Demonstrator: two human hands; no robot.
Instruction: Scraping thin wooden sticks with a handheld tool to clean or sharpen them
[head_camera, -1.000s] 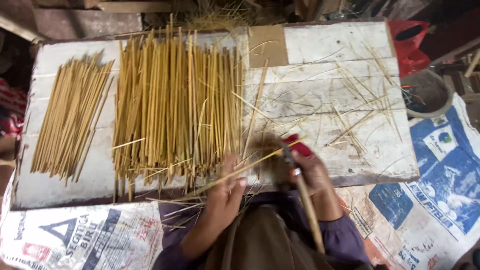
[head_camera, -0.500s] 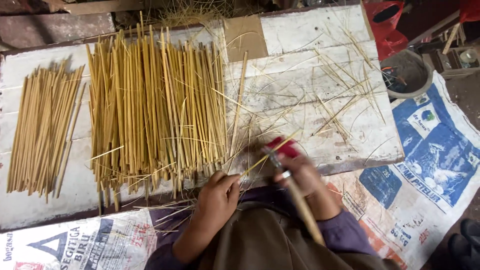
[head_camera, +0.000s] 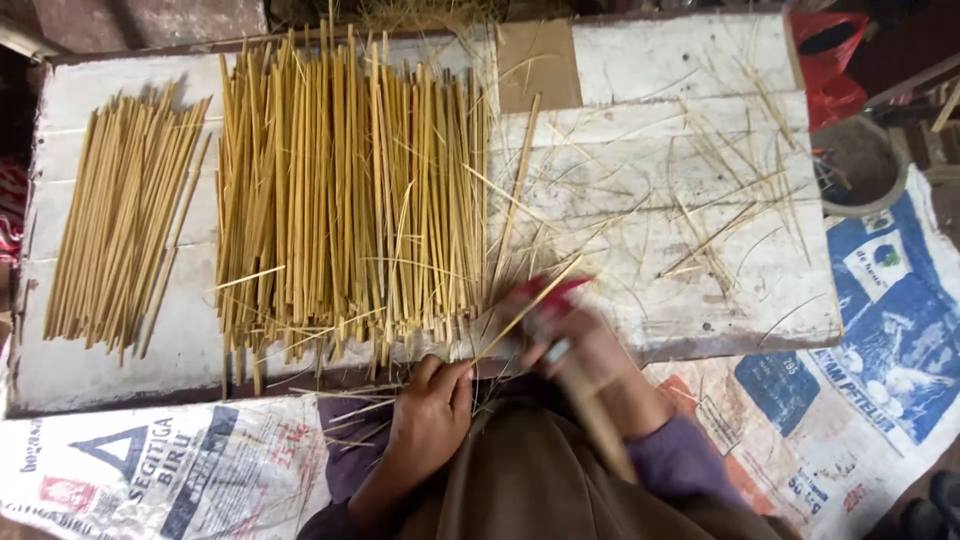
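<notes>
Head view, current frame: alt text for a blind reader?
Two bare hands work a thin yellow bamboo sliver at the near edge of a whitewashed wooden board: left hand steadying it, right hand blurred. Two piles of yellow bamboo sticks lie on the board.

Whitewashed plank table (head_camera: 690, 60) — printed sacks (head_camera: 860, 330) on the floor, red bag (head_camera: 835, 70) beyond.
</notes>
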